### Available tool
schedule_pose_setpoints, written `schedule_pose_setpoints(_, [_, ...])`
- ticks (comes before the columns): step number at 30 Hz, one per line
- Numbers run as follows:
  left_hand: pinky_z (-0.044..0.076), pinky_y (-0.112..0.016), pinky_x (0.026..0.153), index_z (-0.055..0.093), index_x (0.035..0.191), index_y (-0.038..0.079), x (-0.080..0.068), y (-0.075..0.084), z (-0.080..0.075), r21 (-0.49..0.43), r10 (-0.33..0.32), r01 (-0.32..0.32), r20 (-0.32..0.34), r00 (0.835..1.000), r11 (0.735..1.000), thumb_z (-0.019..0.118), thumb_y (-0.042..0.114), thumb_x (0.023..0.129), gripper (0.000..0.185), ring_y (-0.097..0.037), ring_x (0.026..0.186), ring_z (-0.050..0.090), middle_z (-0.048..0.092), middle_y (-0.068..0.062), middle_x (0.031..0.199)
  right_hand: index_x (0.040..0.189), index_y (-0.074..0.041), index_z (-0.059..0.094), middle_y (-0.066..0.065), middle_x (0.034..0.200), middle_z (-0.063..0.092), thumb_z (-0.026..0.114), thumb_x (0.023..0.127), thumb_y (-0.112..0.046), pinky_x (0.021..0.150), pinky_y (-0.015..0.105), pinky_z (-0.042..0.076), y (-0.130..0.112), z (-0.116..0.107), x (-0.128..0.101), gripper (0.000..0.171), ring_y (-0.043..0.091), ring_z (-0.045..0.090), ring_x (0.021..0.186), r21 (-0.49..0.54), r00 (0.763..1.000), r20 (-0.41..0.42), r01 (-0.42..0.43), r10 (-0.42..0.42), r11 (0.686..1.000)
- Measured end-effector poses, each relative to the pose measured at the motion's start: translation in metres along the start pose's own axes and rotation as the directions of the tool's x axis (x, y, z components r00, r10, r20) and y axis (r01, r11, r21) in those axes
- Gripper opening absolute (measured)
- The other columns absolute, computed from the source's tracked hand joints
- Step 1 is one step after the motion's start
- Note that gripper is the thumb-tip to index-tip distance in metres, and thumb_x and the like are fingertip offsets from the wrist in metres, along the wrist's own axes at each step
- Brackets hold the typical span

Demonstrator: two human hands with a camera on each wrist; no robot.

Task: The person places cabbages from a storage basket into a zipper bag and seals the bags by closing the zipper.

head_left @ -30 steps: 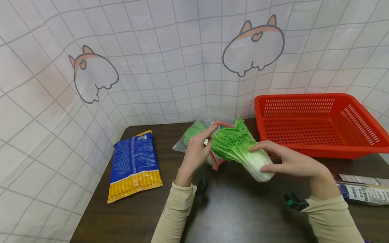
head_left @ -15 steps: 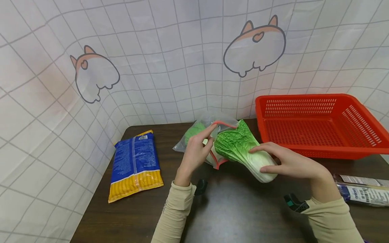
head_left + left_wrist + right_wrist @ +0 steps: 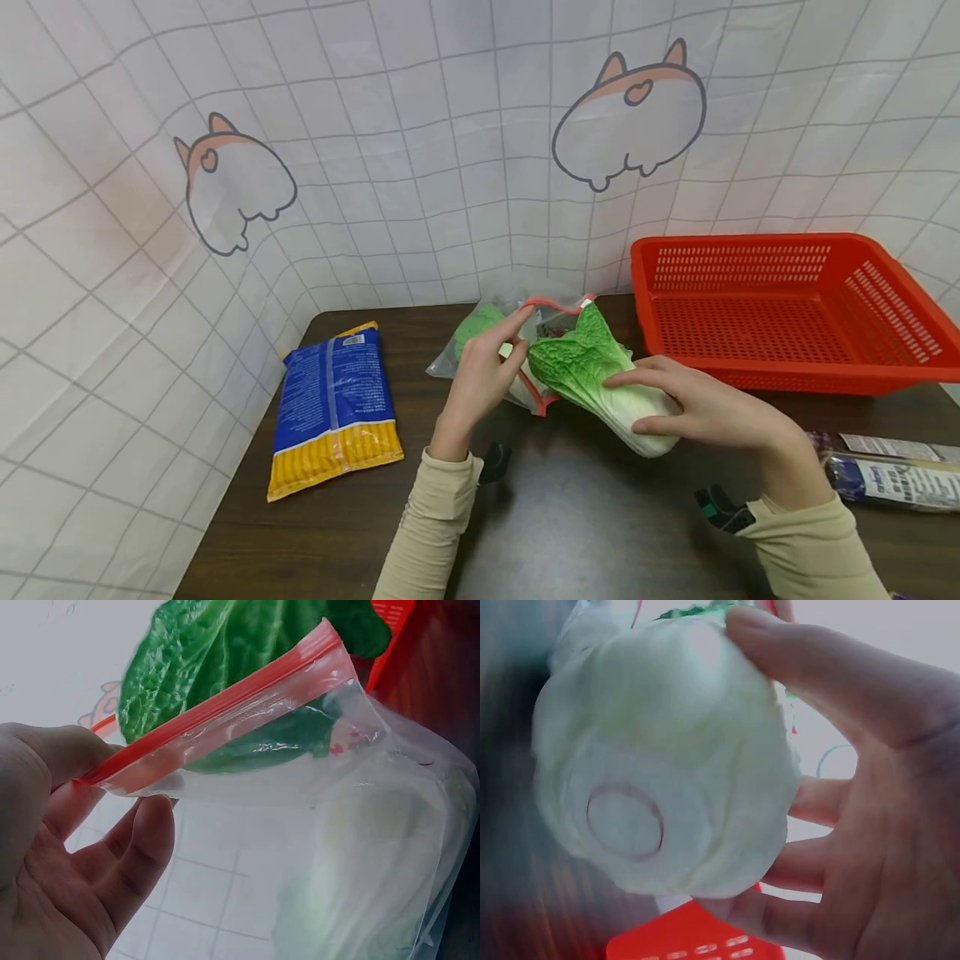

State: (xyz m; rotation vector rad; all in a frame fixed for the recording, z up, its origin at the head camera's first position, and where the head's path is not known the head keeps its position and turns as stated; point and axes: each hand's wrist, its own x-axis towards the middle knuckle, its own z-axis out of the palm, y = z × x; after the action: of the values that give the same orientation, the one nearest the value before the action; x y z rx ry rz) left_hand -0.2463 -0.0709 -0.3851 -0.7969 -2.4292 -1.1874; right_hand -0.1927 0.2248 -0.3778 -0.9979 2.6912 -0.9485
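Note:
A napa cabbage [image 3: 600,383] lies tilted, its leafy top at the mouth of a clear zip bag [image 3: 465,354] with a red seal. My right hand [image 3: 712,408] grips the cabbage by its white base [image 3: 667,765], thumb and fingers spread around it. The left hand [image 3: 487,371] pinches the bag's red zip edge [image 3: 225,705] between thumb and fingers, holding the mouth apart. In the left wrist view, green leaf [image 3: 262,742] shows through the plastic below the zip. Another pale cabbage [image 3: 375,855] is inside the bag, partly hidden by my left hand in the head view.
A red perforated basket [image 3: 750,371] stands at the back right. On the left lies a blue and yellow packet [image 3: 333,408]. Long packages [image 3: 900,479] lie by the right edge of the dark table [image 3: 570,533]. A white gridded cloth [image 3: 420,167] hangs behind.
The right hand and the cabbage's base have shifted slightly toward me, and the leafy tip has dipped toward the bag's mouth. More of the red zip edge shows. The left hand stays nearly still.

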Motion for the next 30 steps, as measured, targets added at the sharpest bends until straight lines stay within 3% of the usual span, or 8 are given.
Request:
schedule_pose_setpoints(8, [0.029, -0.022, 0.042, 0.053, 0.143, 0.018, -0.002, 0.000, -0.004, 0.004, -0.005, 0.005, 0.000, 1.000, 1.000, 0.055, 0.004, 0.097, 0.048, -0.007, 0.043, 0.031, 0.068, -0.009, 0.113, 0.131, -0.035, 0.059, 0.002, 0.131, 0.050, 0.075, 0.087, -0.030, 0.083, 0.035, 0.048, -0.008, 0.003, 0.003, 0.047, 0.017, 0.051, 0.110, -0.095, 0.994, 0.067, 0.096, -0.089, 0.991])
schedule_pose_setpoints(13, [0.031, -0.021, 0.042, 0.054, 0.142, 0.016, -0.001, -0.001, -0.007, 0.011, 0.007, -0.007, 0.013, 1.000, 1.000, 0.056, 0.004, 0.097, 0.046, -0.006, 0.041, 0.031, 0.068, -0.009, 0.110, 0.126, -0.040, 0.061, 0.003, 0.137, 0.048, 0.080, 0.081, -0.017, 0.085, 0.037, 0.047, -0.011, 0.000, -0.001, 0.053, 0.020, 0.048, 0.118, -0.127, 0.984, 0.044, 0.175, -0.171, 0.976])
schedule_pose_setpoints(16, [0.032, -0.021, 0.042, 0.055, 0.141, 0.015, -0.001, -0.002, -0.008, 0.009, 0.021, -0.021, 0.022, 1.000, 1.000, 0.054, 0.002, 0.097, 0.046, -0.005, 0.040, 0.030, 0.068, -0.009, 0.116, 0.127, -0.038, 0.060, 0.001, 0.137, 0.048, 0.078, 0.084, -0.019, 0.089, 0.040, 0.046, -0.014, 0.000, 0.000, 0.050, 0.019, 0.048, 0.120, -0.143, 0.977, 0.024, 0.213, -0.211, 0.967])
schedule_pose_setpoints(19, [0.030, -0.021, 0.042, 0.057, 0.140, 0.017, -0.001, -0.001, -0.010, 0.009, 0.024, -0.024, 0.022, 0.999, 1.000, 0.052, 0.001, 0.096, 0.046, -0.003, 0.039, 0.027, 0.067, -0.007, 0.120, 0.133, -0.035, 0.057, -0.001, 0.136, 0.048, 0.071, 0.090, -0.026, 0.092, 0.041, 0.046, -0.015, 0.001, 0.002, 0.045, 0.016, 0.048, 0.120, -0.118, 0.983, 0.014, 0.183, -0.182, 0.976])
schedule_pose_setpoints(22, [0.029, -0.021, 0.041, 0.058, 0.139, 0.017, -0.001, -0.002, -0.012, 0.009, 0.040, -0.040, 0.016, 0.999, 0.999, 0.051, 0.000, 0.096, 0.047, -0.002, 0.039, 0.024, 0.066, -0.006, 0.124, 0.136, -0.031, 0.055, -0.002, 0.134, 0.050, 0.065, 0.094, -0.033, 0.093, 0.043, 0.046, -0.018, 0.002, 0.004, 0.043, 0.015, 0.049, 0.119, -0.090, 0.996, -0.012, 0.089, -0.091, 0.992])
schedule_pose_setpoints(27, [0.031, -0.020, 0.044, 0.060, 0.137, 0.013, -0.001, -0.004, -0.010, 0.026, 0.103, -0.103, 0.004, 0.995, 0.994, 0.052, -0.002, 0.095, 0.045, -0.003, 0.043, 0.026, 0.063, -0.002, 0.130, 0.140, -0.026, 0.054, -0.002, 0.127, 0.057, 0.063, 0.094, -0.043, 0.089, 0.044, 0.047, -0.034, 0.007, 0.008, 0.050, 0.018, 0.052, 0.113, -0.074, 0.996, -0.048, -0.074, 0.070, 0.995])
schedule_pose_setpoints(30, [0.032, -0.020, 0.044, 0.061, 0.135, 0.011, 0.000, -0.003, -0.009, 0.044, 0.123, -0.123, 0.000, 0.992, 0.991, 0.053, -0.003, 0.094, 0.044, -0.004, 0.045, 0.028, 0.065, -0.003, 0.127, 0.141, -0.027, 0.053, 0.000, 0.121, 0.059, 0.060, 0.093, -0.051, 0.084, 0.042, 0.047, -0.044, 0.011, 0.012, 0.053, 0.018, 0.053, 0.108, -0.080, 0.991, -0.055, -0.128, 0.124, 0.988])
